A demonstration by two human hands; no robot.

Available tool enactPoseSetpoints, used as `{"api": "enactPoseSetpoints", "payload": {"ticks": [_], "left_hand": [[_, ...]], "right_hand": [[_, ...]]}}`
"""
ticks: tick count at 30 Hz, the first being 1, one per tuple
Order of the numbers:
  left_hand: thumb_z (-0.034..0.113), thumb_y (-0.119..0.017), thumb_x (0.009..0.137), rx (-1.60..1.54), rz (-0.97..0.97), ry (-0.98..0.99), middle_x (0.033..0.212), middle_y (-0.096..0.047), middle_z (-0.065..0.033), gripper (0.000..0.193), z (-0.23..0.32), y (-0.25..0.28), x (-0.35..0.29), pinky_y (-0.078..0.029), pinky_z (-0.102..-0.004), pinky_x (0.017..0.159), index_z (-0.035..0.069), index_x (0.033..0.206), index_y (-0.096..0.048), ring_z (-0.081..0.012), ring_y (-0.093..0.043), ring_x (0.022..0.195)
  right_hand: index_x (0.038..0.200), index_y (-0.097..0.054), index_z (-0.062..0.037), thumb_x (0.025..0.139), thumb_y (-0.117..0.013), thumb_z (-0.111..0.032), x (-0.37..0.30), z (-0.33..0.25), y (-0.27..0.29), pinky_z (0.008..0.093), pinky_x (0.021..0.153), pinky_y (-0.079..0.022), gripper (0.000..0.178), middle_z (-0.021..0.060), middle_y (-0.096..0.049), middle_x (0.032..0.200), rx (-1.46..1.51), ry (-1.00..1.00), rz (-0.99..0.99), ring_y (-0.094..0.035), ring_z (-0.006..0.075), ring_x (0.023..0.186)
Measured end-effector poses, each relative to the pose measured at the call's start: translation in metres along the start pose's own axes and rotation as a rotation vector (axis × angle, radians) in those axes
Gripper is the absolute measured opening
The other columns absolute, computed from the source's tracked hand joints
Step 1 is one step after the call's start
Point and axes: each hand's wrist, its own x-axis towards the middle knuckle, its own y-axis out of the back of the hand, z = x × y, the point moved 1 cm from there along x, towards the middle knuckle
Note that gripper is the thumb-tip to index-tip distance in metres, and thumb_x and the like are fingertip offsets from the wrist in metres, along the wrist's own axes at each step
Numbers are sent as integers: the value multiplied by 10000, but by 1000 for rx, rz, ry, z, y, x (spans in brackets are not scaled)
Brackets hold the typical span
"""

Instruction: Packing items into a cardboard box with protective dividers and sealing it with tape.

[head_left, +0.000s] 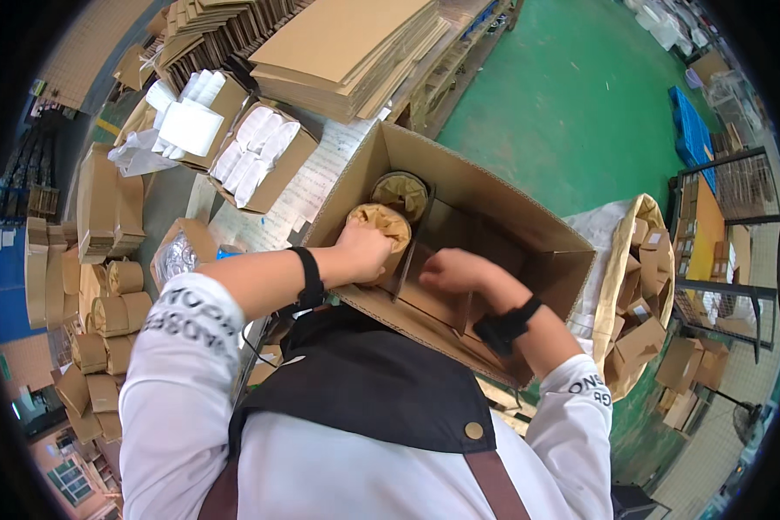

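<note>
An open cardboard box stands in front of me, its inside split by upright cardboard dividers. My left hand is closed on the top of a brown paper-wrapped cylinder in the box's left part. Behind it, a second cylinder of the same kind stands upright in the far left corner. My right hand reaches into the box just right of the divider, with its fingers curled together. Whether anything is pinched in those fingers is hidden.
Flat cardboard sheets are stacked on the bench beyond the box. Left of it sit an open carton of white wrapped packets and another with white pieces. A large sack of cardboard scraps stands at the right.
</note>
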Motion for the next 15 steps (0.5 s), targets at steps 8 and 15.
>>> {"api": "enactPoseSetpoints", "payload": {"ticks": [8, 15], "left_hand": [[345, -586, 872, -380, -221, -266, 950, -661, -169, 372, -13, 20, -36, -480, -459, 837, 22, 1053, -628, -369, -619, 951], [296, -659, 874, -933, 1011, 480, 1056, -583, -160, 449, -115, -34, -286, -459, -396, 860, 41, 1220, -530, -334, -569, 977]], "right_hand": [[1240, -542, 34, 805, -561, -167, 48, 14, -48, 383, 888, -451, 479, 210, -641, 1112, 234, 126, -158, -598, 292, 973], [1305, -459, 39, 958, -538, -328, -154, -203, 43, 454, 759, -565, 511, 243, -573, 1202, -29, 457, 319, -612, 312, 1011]]}}
